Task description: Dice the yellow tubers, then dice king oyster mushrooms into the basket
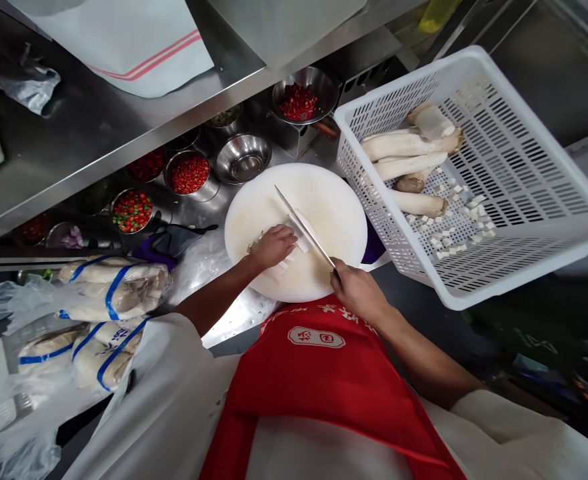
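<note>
A round white cutting board [338,203] lies in front of me with pale king oyster mushroom slices [303,241] on it. My left hand [275,245] presses down on the slices, its fingers bent together over them and partly hiding them. In my right hand [357,288] is the handle of a kitchen knife [305,225]. The blade slants away to the upper left, just right of my left fingertips and beside the slices. More thin pale strips show below my left hand on the board.
A white plastic basket [517,267] at the right holds whole mushrooms [404,143] and small white cubes [477,213]. Bowls of chopped red chillies [188,175] stand behind the board, under a steel shelf [184,110]. Bagged mushrooms [124,287] lie at the left.
</note>
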`<state>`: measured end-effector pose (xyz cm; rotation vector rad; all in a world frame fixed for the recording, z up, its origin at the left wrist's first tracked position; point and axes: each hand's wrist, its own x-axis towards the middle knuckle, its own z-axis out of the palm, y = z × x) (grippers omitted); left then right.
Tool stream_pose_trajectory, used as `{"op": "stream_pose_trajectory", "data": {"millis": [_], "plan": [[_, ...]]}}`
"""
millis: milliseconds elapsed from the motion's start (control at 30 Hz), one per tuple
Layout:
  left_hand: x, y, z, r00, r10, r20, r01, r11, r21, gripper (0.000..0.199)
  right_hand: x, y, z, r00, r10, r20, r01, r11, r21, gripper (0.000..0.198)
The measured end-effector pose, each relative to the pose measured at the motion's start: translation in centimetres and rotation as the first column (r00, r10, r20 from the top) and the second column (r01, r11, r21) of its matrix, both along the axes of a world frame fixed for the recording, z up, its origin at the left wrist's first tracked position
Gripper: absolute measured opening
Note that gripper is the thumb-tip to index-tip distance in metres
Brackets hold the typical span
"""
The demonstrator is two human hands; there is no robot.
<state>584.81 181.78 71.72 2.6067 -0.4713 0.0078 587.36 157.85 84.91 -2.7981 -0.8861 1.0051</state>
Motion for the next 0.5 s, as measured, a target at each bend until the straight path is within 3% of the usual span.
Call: {"op": "stream_pose_trajectory", "data": {"millis": [133,300,400,500], "plan": [[0.0,-0.1,-0.1,0.999,0.032,0.010,-0.032,0.999,-0.002,0.021,-0.8,-0.5,1.4,0.998,0.041,-0.042,-0.043,0.998,-0.037,0.035],[0.4,-0.2,0.2,1.000,0.005,0.017,-0.006,1.000,0.009,0.020,-0.5,1.1,-0.7,0.998,0.019,-0.059,-0.025,0.995,-0.098,0.032],[0.6,-0.1,0.3,1.000,-0.014,0.000,0.014,0.999,0.037,0.021,-0.4,1.7,-2.1,0.999,0.003,-0.039,-0.003,1.000,-0.010,0.037],[1.4,0.3,0.5,0.998,-0.050,-0.042,0.054,0.994,0.094,0.019,-0.7,1.1,-2.0,0.999,-0.032,-0.020,0.034,0.992,0.118,0.041]]}}
